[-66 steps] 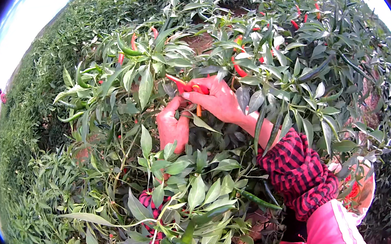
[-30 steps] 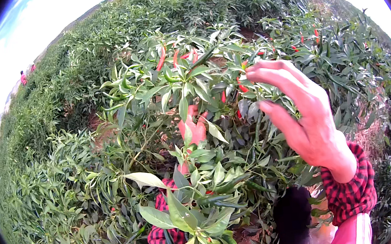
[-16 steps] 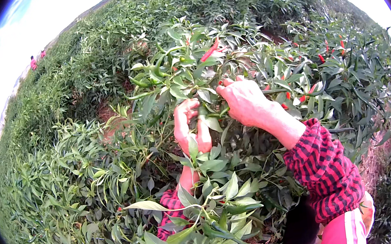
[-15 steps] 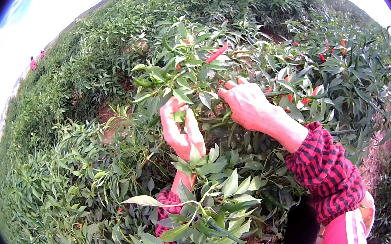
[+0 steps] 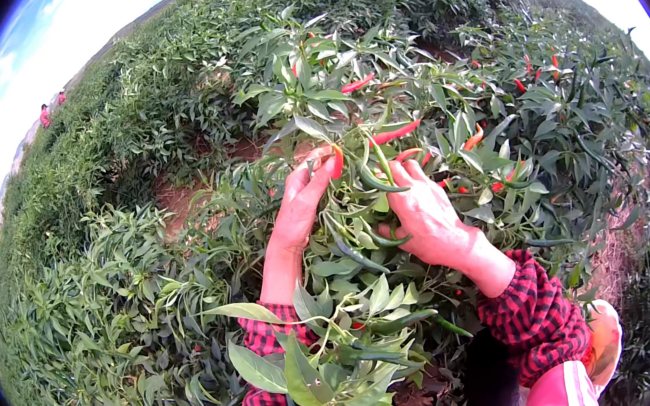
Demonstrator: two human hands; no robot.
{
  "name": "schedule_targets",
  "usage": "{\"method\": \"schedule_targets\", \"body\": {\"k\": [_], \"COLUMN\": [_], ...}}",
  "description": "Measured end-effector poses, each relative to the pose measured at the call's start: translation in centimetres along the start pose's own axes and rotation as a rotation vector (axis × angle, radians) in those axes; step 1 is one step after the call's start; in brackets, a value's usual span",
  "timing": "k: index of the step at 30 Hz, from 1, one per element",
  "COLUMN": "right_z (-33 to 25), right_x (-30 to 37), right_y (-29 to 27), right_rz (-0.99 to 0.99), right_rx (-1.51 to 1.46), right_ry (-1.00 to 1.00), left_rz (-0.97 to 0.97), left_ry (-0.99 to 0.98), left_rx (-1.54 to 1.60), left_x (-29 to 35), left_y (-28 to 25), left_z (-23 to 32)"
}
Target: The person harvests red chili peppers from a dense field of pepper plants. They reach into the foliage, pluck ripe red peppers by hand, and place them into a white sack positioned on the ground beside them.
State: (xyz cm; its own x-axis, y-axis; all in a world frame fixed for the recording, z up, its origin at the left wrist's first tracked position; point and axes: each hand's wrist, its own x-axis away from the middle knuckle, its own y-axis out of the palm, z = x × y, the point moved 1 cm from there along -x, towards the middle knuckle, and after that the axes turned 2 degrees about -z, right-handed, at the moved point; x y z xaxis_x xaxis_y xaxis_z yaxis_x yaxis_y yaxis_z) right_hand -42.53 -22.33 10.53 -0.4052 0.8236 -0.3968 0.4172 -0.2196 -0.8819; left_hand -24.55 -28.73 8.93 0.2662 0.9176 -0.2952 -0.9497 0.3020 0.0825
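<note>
Left hand (image 5: 302, 197) pinches a red chilli (image 5: 336, 163) to steady it; right hand (image 5: 426, 211), fingers curled, parts the chilli plant (image 5: 346, 104)

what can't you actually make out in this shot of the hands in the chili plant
- Head view: the left hand fingertips sit among leaves by a red chili; whether they pinch it cannot be told.
- The right hand fingers are partly covered by green chilies and leaves, so its grip is hidden.
- The orange object by the right sleeve is cut off near the rim.
- The distant figures are too small to make out.
</note>
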Motion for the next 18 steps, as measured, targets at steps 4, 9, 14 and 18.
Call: {"method": "schedule_targets", "body": {"k": [4,9,14,18], "right_z": [0.2,1.1,0.5,0.0], "right_x": [-0.5,-3.7,-3.3,-2.3], "right_y": [-1.6,-0.8,0.6,-1.2], "right_rz": [0.081,0.309,0.269,-0.066], "right_rx": [-0.819,-1.024,-1.074,-1.054], "right_ry": [0.002,0.267,0.221,0.246], "left_rz": [-0.027,0.106,0.132,0.047], "left_ry": [-0.012,0.062,0.073,0.065], "left_rx": [0.133,0.024,0.11,0.204], "left_x": [1.1,2.7,4.5,5.4], "left_y": [-2.5,1.6,2.2,3.1], "left_z": [-0.8,-0.8,-1.0,-2.2]}}
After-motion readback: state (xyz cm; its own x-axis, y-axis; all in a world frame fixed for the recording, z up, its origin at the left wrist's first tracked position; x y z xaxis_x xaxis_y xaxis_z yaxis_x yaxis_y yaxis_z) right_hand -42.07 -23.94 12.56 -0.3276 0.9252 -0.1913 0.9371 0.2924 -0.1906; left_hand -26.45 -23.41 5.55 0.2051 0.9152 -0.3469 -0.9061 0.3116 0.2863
